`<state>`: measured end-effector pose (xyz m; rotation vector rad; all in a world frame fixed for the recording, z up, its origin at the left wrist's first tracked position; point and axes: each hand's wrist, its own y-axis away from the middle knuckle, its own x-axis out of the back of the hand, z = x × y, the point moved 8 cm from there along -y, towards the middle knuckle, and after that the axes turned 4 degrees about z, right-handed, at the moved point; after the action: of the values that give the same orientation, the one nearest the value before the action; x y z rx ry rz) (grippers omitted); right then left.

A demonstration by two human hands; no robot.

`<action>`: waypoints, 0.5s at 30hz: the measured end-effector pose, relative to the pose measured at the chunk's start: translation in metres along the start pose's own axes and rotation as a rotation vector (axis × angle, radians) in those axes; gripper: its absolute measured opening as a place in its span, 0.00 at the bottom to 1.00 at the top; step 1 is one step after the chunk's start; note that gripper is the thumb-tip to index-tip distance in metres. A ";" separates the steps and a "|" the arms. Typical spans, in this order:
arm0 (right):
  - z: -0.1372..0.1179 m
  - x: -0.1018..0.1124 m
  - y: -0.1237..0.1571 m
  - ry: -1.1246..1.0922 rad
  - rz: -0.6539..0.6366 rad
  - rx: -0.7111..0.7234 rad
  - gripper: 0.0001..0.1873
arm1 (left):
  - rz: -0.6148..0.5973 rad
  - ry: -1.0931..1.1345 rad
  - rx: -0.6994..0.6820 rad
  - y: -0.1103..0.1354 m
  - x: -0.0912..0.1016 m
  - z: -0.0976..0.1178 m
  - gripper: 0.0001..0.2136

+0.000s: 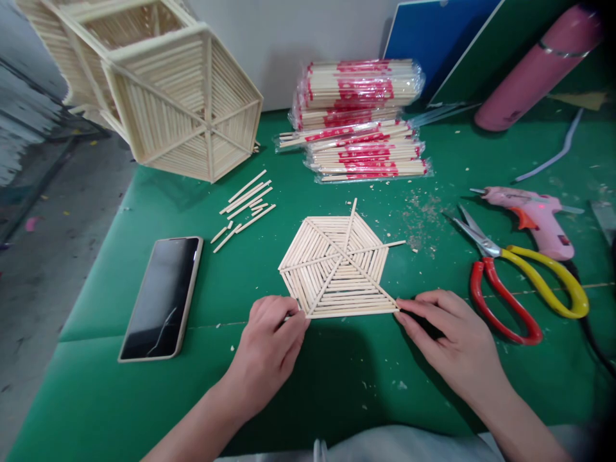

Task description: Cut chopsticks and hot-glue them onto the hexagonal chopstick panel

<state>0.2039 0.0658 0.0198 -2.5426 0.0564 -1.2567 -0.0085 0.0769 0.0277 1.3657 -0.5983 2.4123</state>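
Observation:
A flat hexagonal panel of wooden chopsticks (pixel 337 266) lies on the green tabletop, its sticks laid in rows between crossing spokes. Two spoke ends jut out past its far and right edges. My left hand (pixel 274 343) is closed at the near left corner, thumb and fingers pinched on the end of the front stick. At the near right corner, my right hand (pixel 450 330) pinches the other end of that stick between thumb and fingers. My fingers partly cover both corners.
Cut stick pieces (pixel 248 199) and a phone (pixel 161 298) lie left. A larger stick structure (pixel 187 109) stands behind them. Wrapped chopstick bundles (pixel 360 122) sit at the back. On the right are scissors (pixel 491 247), a pink glue gun (pixel 534 215) and a pink bottle (pixel 534 74).

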 end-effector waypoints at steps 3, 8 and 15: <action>0.000 0.000 0.000 0.003 0.004 0.002 0.08 | -0.006 -0.007 -0.002 0.000 0.000 0.000 0.08; -0.001 0.001 0.000 0.006 0.009 0.007 0.08 | -0.006 0.001 0.001 -0.001 0.001 0.000 0.08; -0.001 0.000 -0.001 -0.004 0.011 0.011 0.08 | -0.025 0.033 0.023 0.001 -0.001 -0.001 0.07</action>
<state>0.2034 0.0660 0.0208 -2.5320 0.0625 -1.2444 -0.0092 0.0768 0.0267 1.3312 -0.5438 2.4249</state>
